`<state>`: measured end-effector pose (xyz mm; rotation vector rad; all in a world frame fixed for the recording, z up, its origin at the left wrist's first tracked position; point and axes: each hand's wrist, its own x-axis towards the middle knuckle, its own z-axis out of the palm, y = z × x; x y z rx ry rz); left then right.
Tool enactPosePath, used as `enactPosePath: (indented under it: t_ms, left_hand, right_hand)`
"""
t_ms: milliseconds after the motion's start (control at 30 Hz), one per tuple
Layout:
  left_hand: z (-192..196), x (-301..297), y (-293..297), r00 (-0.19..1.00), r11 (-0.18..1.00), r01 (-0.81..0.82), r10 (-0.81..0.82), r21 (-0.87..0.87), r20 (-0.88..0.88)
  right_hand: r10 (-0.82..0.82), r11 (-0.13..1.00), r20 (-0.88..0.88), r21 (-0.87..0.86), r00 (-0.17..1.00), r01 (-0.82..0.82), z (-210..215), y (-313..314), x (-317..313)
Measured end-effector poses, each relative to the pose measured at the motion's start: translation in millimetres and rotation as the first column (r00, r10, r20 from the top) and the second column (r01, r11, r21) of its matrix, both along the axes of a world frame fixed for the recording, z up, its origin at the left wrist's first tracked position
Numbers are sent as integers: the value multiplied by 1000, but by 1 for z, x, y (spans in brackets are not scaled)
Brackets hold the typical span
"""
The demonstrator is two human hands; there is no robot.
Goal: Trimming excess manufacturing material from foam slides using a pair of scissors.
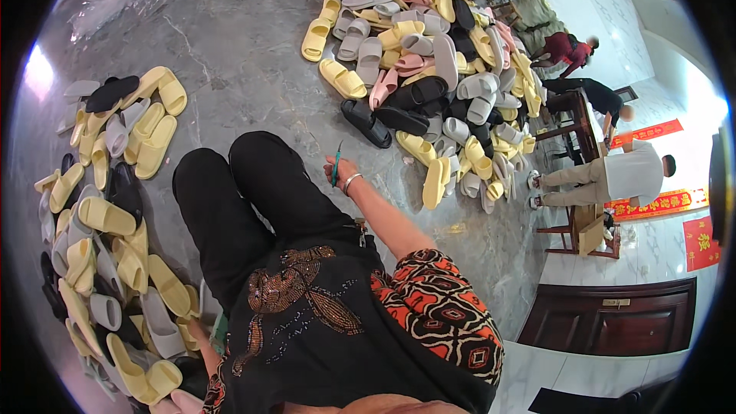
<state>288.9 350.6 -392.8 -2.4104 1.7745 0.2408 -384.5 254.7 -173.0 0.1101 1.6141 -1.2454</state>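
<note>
My right hand (345,172), a silver bracelet at its wrist, is closed around a small teal-handled tool (335,170) with a thin pointed metal tip. It is held out beside my right knee, above the grey floor. Low on the left, my left hand (198,333) reaches down beside my thigh into a heap of slippers. It is next to a yellow slipper (170,285) and a grey slipper (159,323). Its fingers are mostly hidden, so whether they grip a slipper does not show.
A large heap of yellow, grey, pink and black slippers (418,96) lies ahead to the right. Crumpled clear plastic (115,4) is on the floor at far left. Several people are about on the right, one in a white shirt (635,175) near a wooden table (589,134).
</note>
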Motion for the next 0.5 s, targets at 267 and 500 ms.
enactPosePath:
  t_ms: [267,500]
  left_hand:
    - [148,-7,-57,593,802,-554,193,-222,-782]
    - [383,-112,-158,328,810,-480,-190,-337,-925]
  right_hand:
    - [-13,1000,11,-27,1000,13,-9,1,-11]
    - [-16,998,27,-68,1000,17,13,-9,6]
